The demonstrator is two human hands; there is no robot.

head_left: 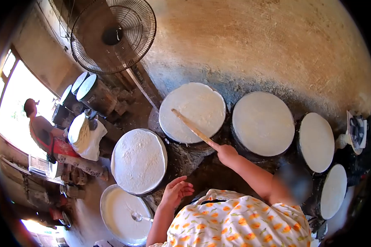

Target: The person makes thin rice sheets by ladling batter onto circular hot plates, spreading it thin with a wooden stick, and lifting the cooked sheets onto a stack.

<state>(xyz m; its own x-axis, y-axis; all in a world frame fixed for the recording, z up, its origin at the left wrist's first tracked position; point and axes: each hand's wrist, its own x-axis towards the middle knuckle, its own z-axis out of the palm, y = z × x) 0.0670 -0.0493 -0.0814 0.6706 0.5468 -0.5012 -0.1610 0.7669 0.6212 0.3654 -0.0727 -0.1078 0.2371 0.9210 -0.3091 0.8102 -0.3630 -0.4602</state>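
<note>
My right hand point(226, 155) is closed around one end of a long wooden stick point(192, 127). The stick reaches over a round drum top point(212, 101) covered with a white sheet, its far tip above the white surface; whether it touches cannot be told. My left hand point(178, 192) holds nothing, its fingers apart and loosely bent. Beside it, to the left, stands another round white top point(138, 160) with a lumpy surface. Below that is a wide basin point(102, 206) of white liquid, with a metal ladle point(137, 216) in it.
More white-topped drums point(264, 123) curve along the wall to the right. A standing fan point(113, 36) rises at the upper left. Near the bright window sits another person point(43, 131), beside a white cloth bundle point(86, 138) and further drums point(87, 87).
</note>
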